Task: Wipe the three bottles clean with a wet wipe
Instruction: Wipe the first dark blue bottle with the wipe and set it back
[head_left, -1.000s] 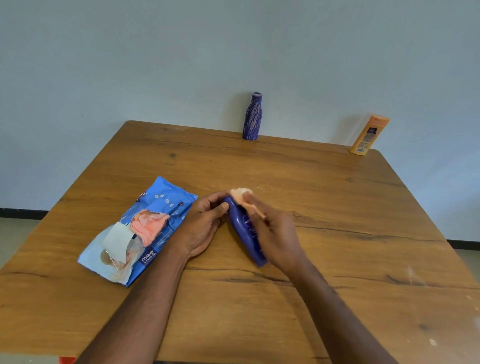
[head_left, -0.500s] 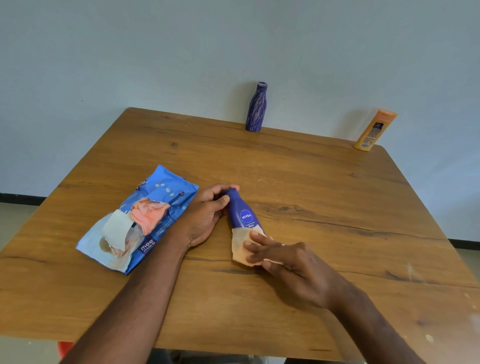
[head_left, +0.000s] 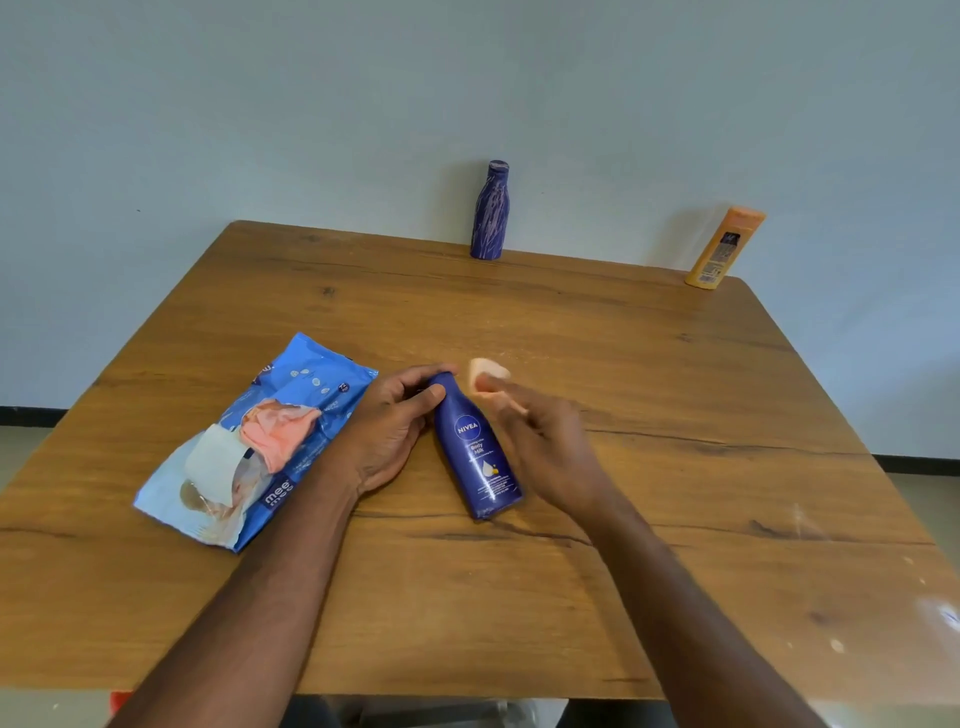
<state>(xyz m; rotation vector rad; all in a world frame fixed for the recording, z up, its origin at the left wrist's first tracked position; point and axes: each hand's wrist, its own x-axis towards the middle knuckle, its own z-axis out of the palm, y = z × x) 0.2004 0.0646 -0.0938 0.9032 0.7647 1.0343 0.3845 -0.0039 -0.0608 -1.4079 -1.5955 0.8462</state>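
A dark blue lotion bottle (head_left: 475, 447) lies on its side in the middle of the wooden table (head_left: 675, 415), cap pointing away from me. My left hand (head_left: 392, 426) grips its neck and cap end. My right hand (head_left: 545, 441) holds a folded pale wet wipe (head_left: 487, 375) just right of the bottle's neck; the hand is motion-blurred. A purple patterned bottle (head_left: 490, 210) stands at the table's far edge by the wall. An orange bottle (head_left: 723, 248) stands at the far right corner, leaning on the wall.
A blue wet-wipe packet (head_left: 260, 441) lies left of my left hand, its flap peeled back and a pink wipe sticking out. The wall runs right behind the table's far edge.
My right hand has swept the wipe from the bottle's lower end up to beside its neck. The left hand has kept hold of the cap end. The camera view has shifted slightly.
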